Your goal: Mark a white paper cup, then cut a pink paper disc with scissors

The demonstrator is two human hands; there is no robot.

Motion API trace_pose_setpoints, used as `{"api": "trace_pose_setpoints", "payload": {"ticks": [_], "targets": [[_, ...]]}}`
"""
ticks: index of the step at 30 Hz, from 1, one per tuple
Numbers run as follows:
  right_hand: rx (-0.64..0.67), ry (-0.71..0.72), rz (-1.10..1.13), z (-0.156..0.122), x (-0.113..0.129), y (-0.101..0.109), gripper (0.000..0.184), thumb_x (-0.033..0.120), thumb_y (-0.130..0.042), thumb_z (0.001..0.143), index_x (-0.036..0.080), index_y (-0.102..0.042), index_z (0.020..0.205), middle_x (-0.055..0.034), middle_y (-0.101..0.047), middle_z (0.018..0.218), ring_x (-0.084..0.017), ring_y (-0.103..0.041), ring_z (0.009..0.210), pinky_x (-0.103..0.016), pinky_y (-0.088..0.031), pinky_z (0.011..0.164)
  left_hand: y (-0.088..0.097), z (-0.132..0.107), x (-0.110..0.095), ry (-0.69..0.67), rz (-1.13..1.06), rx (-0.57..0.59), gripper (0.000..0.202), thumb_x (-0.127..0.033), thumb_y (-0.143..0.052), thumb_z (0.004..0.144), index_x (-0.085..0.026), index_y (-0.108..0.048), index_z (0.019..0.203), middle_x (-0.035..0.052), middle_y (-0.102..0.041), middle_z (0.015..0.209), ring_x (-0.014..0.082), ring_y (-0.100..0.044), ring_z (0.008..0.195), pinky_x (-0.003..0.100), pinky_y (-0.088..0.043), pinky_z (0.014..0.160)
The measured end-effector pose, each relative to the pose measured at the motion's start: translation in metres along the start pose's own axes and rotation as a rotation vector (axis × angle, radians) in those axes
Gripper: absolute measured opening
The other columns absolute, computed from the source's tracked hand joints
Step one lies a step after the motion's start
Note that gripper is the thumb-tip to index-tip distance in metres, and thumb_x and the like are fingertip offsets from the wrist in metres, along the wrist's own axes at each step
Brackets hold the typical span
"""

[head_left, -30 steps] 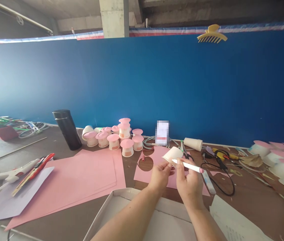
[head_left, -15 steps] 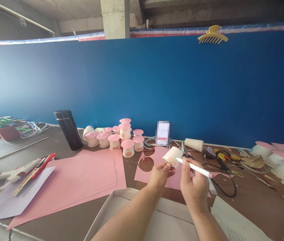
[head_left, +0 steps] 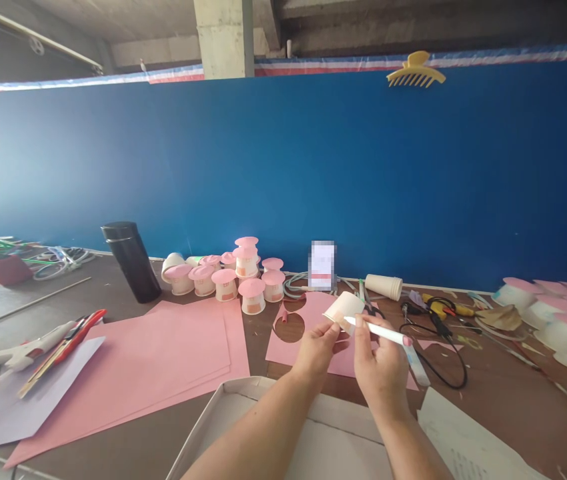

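My left hand (head_left: 319, 347) is closed on a small white paper cup (head_left: 344, 308), held on its side above the table with its rim turned towards me. My right hand (head_left: 381, 365) grips a white pen with a pink end (head_left: 377, 330); the pen's tip touches the cup's side near the rim. Both hands hover over a pink paper sheet with round holes cut out (head_left: 308, 328). Behind them stands a cluster of white cups with pink round tops (head_left: 236, 275).
Large pink sheets (head_left: 163, 353) lie left of centre, with a black flask (head_left: 131, 261) behind. A glue gun (head_left: 18, 350) and red cutter (head_left: 71, 337) lie at left. An open cardboard box (head_left: 243, 427) sits near me. Scissors (head_left: 369, 305), a black cable (head_left: 438, 347) and more cups (head_left: 558, 320) fill the right.
The pen shifted slightly along the cup's side and back; both hands stay together in nearly the same spot. The view moved a little.
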State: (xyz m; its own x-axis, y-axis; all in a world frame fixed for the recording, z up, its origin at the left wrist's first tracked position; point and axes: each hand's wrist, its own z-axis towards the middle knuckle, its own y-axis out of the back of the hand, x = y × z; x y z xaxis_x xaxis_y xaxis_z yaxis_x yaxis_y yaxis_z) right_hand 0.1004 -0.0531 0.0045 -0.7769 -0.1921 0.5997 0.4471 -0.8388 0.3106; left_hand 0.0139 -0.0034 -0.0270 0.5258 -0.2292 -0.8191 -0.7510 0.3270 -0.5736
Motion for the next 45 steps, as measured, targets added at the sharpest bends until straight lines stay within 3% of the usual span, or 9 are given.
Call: {"api": "trace_pose_setpoints", "payload": {"ticks": [8, 22, 31, 45], "targets": [[0.016, 0.039, -0.014, 0.0001, -0.0008, -0.0011, 0.027, 0.037, -0.047, 0.091, 0.016, -0.065, 0.089, -0.0112, -0.072, 0.084, -0.022, -0.067, 0.075, -0.029, -0.051, 0.065, 0.0007, 0.0011, -0.0002, -0.003, 0.037, 0.033, 0.054, -0.050, -0.073, 0.070, -0.008, -0.072, 0.103, 0.0174, -0.068, 0.100, 0.0239, -0.062, 0.091, 0.042, -0.046, 0.092], [0.026, 0.019, -0.038, -0.0007, -0.0028, -0.0019, 0.027, 0.037, -0.048, 0.090, 0.017, -0.065, 0.089, -0.0110, -0.072, 0.085, -0.022, -0.067, 0.076, -0.029, -0.050, 0.064, -0.0013, 0.0022, -0.0010, 0.015, 0.044, 0.013, 0.058, -0.054, -0.077, 0.062, -0.007, -0.073, 0.095, 0.0158, -0.068, 0.092, 0.0230, -0.062, 0.086, 0.039, -0.047, 0.086], [-0.002, -0.028, -0.053, -0.0011, -0.0060, -0.0013, 0.032, 0.041, -0.046, 0.090, 0.015, -0.065, 0.091, -0.0136, -0.072, 0.088, -0.023, -0.067, 0.074, -0.030, -0.049, 0.061, -0.0021, 0.0002, -0.0052, 0.069, -0.098, -0.063, 0.049, -0.046, -0.082, 0.059, -0.007, -0.073, 0.086, 0.0121, -0.066, 0.084, 0.0172, -0.060, 0.081, 0.034, -0.048, 0.084], [0.061, -0.005, -0.036, -0.0012, -0.0037, -0.0022, 0.029, 0.039, -0.047, 0.090, 0.016, -0.065, 0.089, -0.0118, -0.072, 0.083, -0.022, -0.066, 0.071, -0.030, -0.050, 0.062, 0.0003, 0.0040, 0.0010, 0.055, -0.047, -0.028, 0.052, -0.049, -0.080, 0.060, -0.008, -0.072, 0.091, 0.0147, -0.068, 0.090, 0.0215, -0.062, 0.086, 0.039, -0.048, 0.088]]}}
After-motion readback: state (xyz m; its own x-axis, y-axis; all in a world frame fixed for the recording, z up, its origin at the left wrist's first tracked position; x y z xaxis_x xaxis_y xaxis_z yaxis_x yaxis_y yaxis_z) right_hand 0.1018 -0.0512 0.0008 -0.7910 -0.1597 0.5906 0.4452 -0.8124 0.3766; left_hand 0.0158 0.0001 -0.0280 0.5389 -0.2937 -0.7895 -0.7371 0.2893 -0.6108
